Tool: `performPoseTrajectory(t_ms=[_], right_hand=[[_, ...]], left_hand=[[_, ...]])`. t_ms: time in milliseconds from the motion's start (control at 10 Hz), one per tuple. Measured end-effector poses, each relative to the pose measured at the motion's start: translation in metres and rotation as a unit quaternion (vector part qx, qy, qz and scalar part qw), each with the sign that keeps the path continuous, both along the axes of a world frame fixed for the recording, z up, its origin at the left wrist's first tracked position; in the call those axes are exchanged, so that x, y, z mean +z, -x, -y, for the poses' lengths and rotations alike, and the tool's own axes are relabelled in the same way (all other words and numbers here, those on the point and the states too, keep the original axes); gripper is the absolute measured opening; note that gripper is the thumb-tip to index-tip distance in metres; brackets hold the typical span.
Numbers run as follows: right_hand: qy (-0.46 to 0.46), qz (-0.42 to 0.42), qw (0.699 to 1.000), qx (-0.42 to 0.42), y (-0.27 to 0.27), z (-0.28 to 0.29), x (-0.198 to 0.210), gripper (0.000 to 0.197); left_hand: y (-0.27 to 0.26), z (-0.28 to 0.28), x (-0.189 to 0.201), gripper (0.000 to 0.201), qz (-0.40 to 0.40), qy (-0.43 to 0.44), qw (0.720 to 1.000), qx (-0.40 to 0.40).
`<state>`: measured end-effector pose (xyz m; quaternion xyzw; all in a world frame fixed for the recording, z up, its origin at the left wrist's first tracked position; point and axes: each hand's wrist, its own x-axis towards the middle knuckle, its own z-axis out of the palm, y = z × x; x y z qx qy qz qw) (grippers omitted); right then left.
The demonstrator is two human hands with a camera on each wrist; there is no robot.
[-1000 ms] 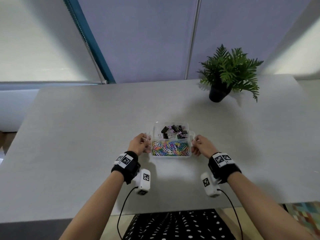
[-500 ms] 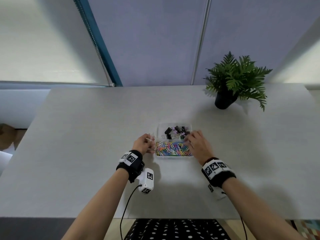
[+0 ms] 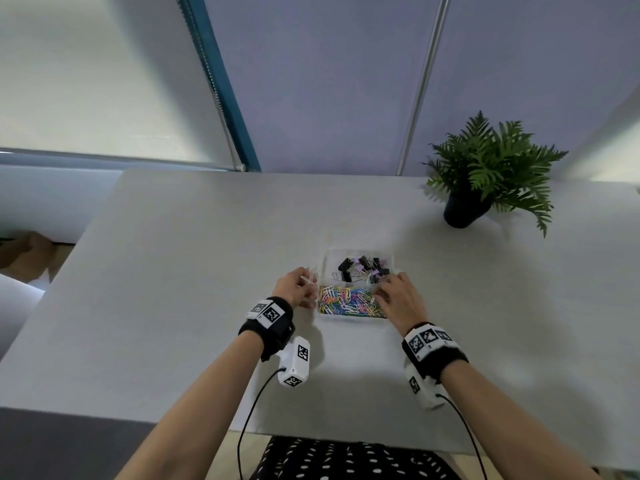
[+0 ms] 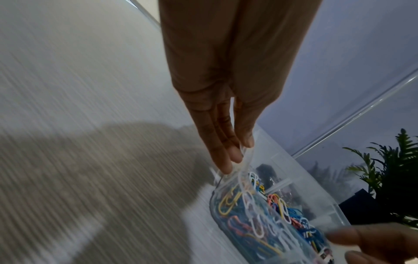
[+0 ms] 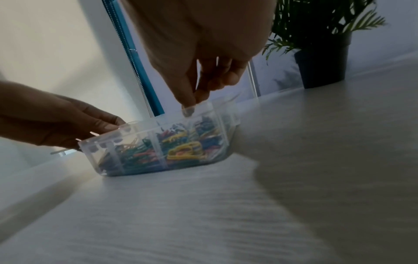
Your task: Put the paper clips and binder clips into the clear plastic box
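The clear plastic box (image 3: 356,252) sits on the grey table in front of me. Black and purple binder clips (image 3: 363,266) fill its far compartment and coloured paper clips (image 3: 346,303) its near one. My left hand (image 3: 310,282) is at the box's left side; in the left wrist view its fingertips (image 4: 235,157) pinch a clear plastic tab of the box (image 4: 294,178). My right hand (image 3: 382,292) reaches over the right rim. In the right wrist view my right hand (image 5: 192,101) pinches the box's (image 5: 135,135) upper edge between thumb and forefinger, above the paper clips (image 5: 183,151).
A potted fern (image 3: 485,178) stands at the table's back right. The grey table (image 3: 173,289) spreads wide to the left and right of the box. Its front edge lies just under my forearms, with dotted black fabric (image 3: 346,459) below it.
My right hand has moved from the box's right outer side up onto its right rim. My left hand stays at the left tab. The head view has shifted a little.
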<state>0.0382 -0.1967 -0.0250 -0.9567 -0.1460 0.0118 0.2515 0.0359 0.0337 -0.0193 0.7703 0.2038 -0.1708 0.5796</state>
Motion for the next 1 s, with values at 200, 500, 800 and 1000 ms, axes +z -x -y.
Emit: performPoseTrajectory(t_ms=[200, 500, 800, 1000], right_hand=[[0.095, -0.028, 0.992, 0.079, -0.001, -0.006, 0.001, 0.022], [-0.211, -0.218, 0.928, -0.215, 0.005, 0.04, -0.002, 0.029], [-0.267, -0.263, 0.912, -0.168, 0.001, 0.034, -0.01, 0.007], [-0.234, -0.285, 0.919, -0.142, 0.015, 0.046, -0.001, 0.011]], left_hand=[[-0.001, 0.0, -0.002, 0.01, 0.007, -0.007, 1.0, 0.003], [0.009, -0.002, -0.001, 0.025, 0.009, 0.042, 0.999, 0.002], [0.007, 0.004, 0.002, 0.018, 0.025, 0.036, 0.999, 0.017], [0.015, 0.003, 0.008, 0.006, 0.036, 0.023, 0.999, 0.025]])
